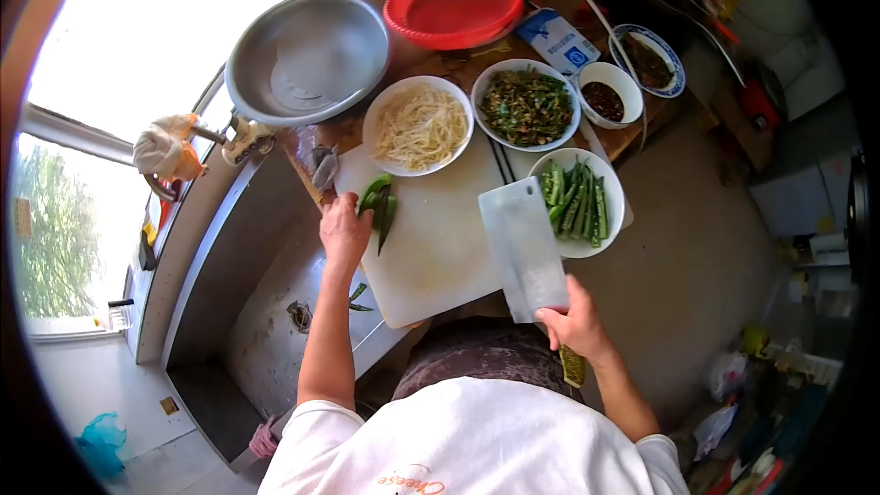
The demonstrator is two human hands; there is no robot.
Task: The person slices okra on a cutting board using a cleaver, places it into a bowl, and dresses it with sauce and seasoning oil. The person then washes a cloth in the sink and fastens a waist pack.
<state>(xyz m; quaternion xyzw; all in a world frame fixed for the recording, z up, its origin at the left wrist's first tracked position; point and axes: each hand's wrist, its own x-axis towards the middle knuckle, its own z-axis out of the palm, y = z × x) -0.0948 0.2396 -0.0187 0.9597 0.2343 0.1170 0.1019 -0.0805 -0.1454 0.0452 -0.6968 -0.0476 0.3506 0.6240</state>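
My left hand (346, 231) is at the left edge of the white cutting board (431, 247), its fingers closed on the near side of a few long green peppers (383, 208). In my right hand (577, 319) is a cleaver (524, 247), gripped by its yellowish handle (573, 368). Its broad blade hangs over the board's right front edge, overlapping the rim of a white bowl (612, 185) of cut green pieces. Black chopsticks (502, 161) lie on the board behind the blade. A grey crumpled cloth (324, 167) sits just beyond my left hand.
Behind the board stand a bowl of pale shreds (422, 126), a plate of chopped greens (526, 107) and a cup of dark sauce (605, 101). Farther back are a metal basin (309, 55) and a red basin (454, 5). A sink (266, 312) lies left, under a tap (215, 135).
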